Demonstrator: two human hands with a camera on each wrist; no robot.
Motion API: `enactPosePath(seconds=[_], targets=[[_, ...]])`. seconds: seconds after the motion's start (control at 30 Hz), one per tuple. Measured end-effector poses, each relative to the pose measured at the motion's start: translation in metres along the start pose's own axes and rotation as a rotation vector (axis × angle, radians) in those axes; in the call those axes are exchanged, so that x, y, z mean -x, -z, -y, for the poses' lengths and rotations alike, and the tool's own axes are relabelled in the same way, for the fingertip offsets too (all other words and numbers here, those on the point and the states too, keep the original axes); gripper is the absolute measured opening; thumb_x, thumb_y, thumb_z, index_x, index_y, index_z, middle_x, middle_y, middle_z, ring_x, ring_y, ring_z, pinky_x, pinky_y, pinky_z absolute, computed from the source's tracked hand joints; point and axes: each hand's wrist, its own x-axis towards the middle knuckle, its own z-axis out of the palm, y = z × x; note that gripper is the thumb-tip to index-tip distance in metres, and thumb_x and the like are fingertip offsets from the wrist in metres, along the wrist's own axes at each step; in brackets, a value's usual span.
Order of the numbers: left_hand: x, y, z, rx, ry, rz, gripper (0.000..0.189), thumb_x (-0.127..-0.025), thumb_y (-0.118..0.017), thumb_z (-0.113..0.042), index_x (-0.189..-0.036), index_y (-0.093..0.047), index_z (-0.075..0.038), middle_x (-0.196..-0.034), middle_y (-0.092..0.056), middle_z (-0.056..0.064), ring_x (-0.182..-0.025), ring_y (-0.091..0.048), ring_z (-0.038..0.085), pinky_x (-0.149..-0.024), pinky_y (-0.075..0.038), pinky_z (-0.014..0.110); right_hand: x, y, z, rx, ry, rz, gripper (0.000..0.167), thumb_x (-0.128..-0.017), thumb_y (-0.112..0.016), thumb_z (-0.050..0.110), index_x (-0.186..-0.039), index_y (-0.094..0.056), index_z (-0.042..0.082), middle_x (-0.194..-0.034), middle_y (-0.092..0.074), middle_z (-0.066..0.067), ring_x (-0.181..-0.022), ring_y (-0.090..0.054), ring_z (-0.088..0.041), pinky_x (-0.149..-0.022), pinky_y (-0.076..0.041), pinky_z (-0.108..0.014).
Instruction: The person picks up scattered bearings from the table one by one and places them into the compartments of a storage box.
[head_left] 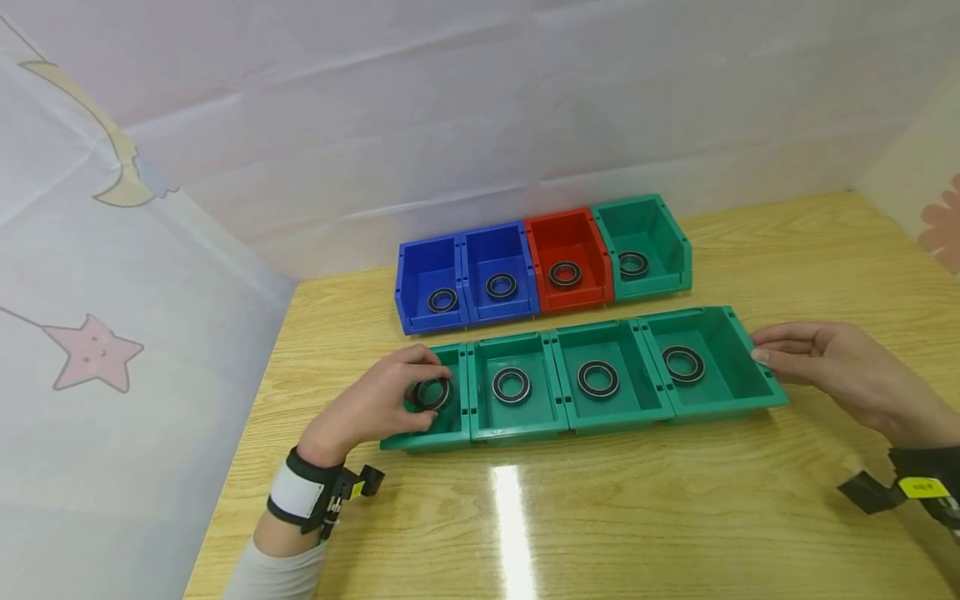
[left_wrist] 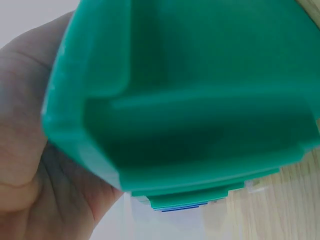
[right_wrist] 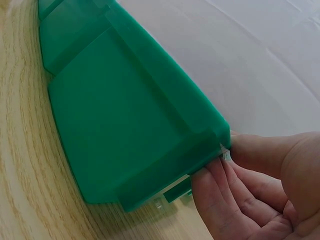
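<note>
In the head view my left hand (head_left: 382, 396) reaches into the leftmost bin of the front green row. Thumb and fingers there curl about a black-rimmed ring bearing (head_left: 432, 394). The left wrist view has the green bin wall (left_wrist: 200, 125) hiding those fingertips. At the row's other end my right hand (head_left: 847, 367) pinches the outer rim of the rightmost green bin (head_left: 738, 354), thumb and fingers on either side, as the right wrist view confirms. That bin holds a bearing (head_left: 683, 365). Bearings also lie in the two middle green bins, one bearing (head_left: 512, 386) and another bearing (head_left: 597, 379).
Behind stands a second row: two blue bins (head_left: 427, 257), a red bin (head_left: 566, 233) and a green bin (head_left: 637, 221), each with one bearing inside. Both rows sit on a wood-grain table (head_left: 637, 508). A pale patterned sheet (head_left: 450, 108) hangs behind and to the sides.
</note>
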Motion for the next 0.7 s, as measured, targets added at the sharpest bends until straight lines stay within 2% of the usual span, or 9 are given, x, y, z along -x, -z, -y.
enactPosePath(seconds=[0.17, 0.47, 0.7], targets=[[-0.0015, -0.0021, -0.0008, -0.019, 0.010, 0.006, 0.045, -0.079, -0.076, -0.012, -0.123, -0.069, -0.010, -0.117, -0.060, 0.001, -0.102, -0.057, 0.013, -0.086, -0.057, 0.029, -0.0006, 0.0000, -0.0011, 0.008, 0.000, 0.001, 0.019, -0.102, -0.056, 0.016, -0.120, -0.060, 0.020, -0.101, -0.069, 0.026, -0.091, -0.067, 0.006, -0.072, -0.057, -0.014], [-0.0028, -0.0038, -0.0031, -0.024, 0.012, 0.011, 0.046, -0.079, -0.077, -0.013, -0.124, -0.069, -0.009, -0.118, -0.060, 0.004, -0.103, -0.056, 0.016, -0.087, -0.056, 0.032, -0.0012, -0.0008, -0.0008, 0.028, -0.002, 0.000, 0.023, -0.102, -0.055, 0.017, -0.125, -0.056, 0.011, -0.101, -0.068, 0.028, -0.092, -0.066, 0.008, -0.072, -0.057, -0.013], [-0.0045, -0.0066, -0.0042, -0.053, 0.018, 0.025, 0.047, -0.080, -0.078, -0.014, -0.126, -0.068, -0.010, -0.122, -0.060, 0.005, -0.106, -0.058, 0.017, -0.090, -0.056, 0.033, -0.0012, -0.0008, -0.0010, 0.015, 0.000, -0.001, 0.021, -0.102, -0.056, 0.016, -0.122, -0.058, 0.014, -0.101, -0.068, 0.027, -0.091, -0.067, 0.007, -0.072, -0.057, -0.014]])
